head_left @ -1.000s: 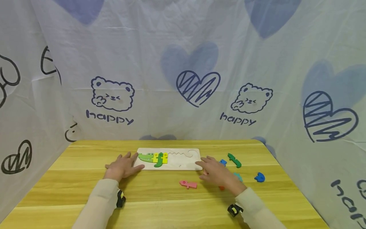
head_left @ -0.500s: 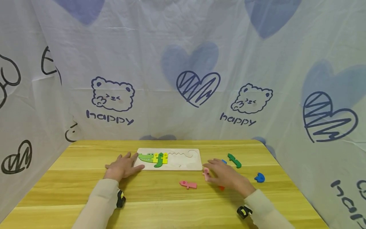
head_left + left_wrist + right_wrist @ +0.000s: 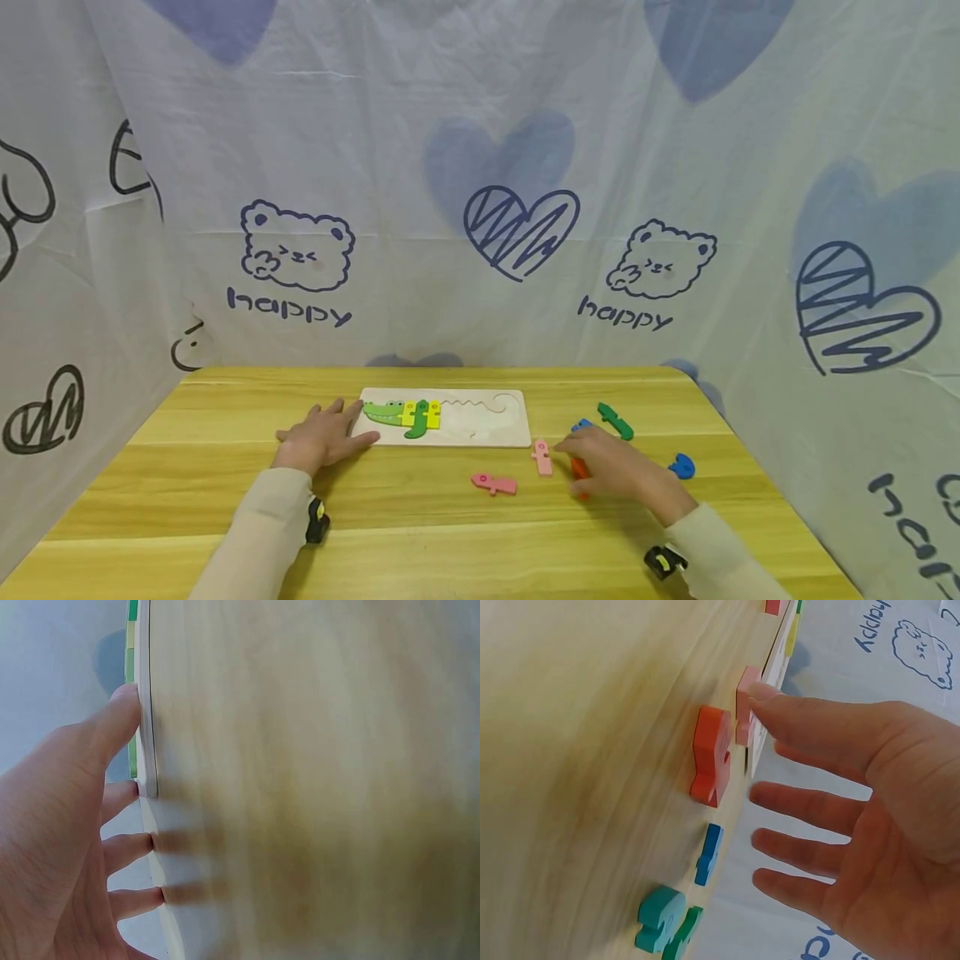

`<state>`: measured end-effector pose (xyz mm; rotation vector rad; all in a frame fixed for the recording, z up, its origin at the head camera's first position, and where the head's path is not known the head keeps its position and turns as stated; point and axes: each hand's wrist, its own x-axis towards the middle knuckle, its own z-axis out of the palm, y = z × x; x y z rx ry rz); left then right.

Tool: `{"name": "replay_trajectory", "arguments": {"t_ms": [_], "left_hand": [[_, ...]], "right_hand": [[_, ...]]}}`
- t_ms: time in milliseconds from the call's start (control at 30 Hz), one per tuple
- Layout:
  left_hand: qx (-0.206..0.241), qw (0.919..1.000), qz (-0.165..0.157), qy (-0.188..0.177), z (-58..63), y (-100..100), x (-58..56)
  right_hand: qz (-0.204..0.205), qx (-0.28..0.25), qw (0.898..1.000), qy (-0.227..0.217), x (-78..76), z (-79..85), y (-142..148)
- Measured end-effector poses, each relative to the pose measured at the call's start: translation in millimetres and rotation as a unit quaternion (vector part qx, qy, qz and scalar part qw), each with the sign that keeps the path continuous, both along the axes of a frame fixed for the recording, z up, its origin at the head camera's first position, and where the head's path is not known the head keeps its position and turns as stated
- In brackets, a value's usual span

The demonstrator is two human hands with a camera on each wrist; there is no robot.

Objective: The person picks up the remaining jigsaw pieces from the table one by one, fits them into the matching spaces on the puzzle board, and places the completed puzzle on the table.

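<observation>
A pale wooden puzzle board point(image 3: 480, 429) lies on the table, with a green crocodile head point(image 3: 384, 412) and several yellow and green body pieces point(image 3: 422, 417) set in its left part. My left hand point(image 3: 318, 437) rests at the board's left end, thumb and index finger on its edge, the other fingers spread on the table. My right hand point(image 3: 611, 462) hovers over the loose pieces with its fingers extended, holding nothing. Nearest to it are an orange-red piece point(image 3: 712, 756), partly covered in the head view, and a pink piece point(image 3: 542, 458). A blue piece point(image 3: 709, 855) shows just beyond.
Another pink piece point(image 3: 494, 483) lies in front of the board. Toward the right are a dark green piece point(image 3: 616, 421) and a rounded blue piece point(image 3: 682, 466). A teal piece point(image 3: 660, 919) appears in the right wrist view. A printed white cloth hangs behind the table.
My right hand has moved away from the board's right end, rightward and slightly toward me, uncovering the upright pink piece and more of the orange-red one. My left hand stays put.
</observation>
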<state>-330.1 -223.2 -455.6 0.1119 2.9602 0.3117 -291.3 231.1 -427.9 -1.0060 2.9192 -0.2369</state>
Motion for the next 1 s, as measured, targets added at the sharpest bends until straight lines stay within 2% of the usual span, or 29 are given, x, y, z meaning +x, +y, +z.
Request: {"name": "replay_trajectory", "arguments": {"t_ms": [300, 600, 700, 833, 1000], "left_hand": [[-0.002, 1.0, -0.003, 0.002, 2.2, 0.5, 1.1], [-0.002, 1.0, -0.006, 0.003, 2.9, 1.6, 1.6], [-0.003, 1.0, -0.005, 0.003, 2.5, 1.4, 0.9], [-0.004, 1.0, -0.006, 0.002, 1.7, 0.9, 0.0], [-0.004, 1.0, -0.007, 0.003, 0.7, 0.6, -0.4]], "right_hand": [[0.029, 0.026, 0.999, 0.013, -0.4, 0.0, 8.1], [0.046, 0.004, 0.999, 0.013, -2.2, -1.8, 10.8], [0.028, 0.001, 1.0, 0.0, -2.9, -3.1, 10.0], [-0.017, 0.004, 1.0, -0.017, -2.1, -4.9, 9.6], [-0.055, 0.017, 0.998, -0.002, 2.3, -5.5, 8.8]]}}
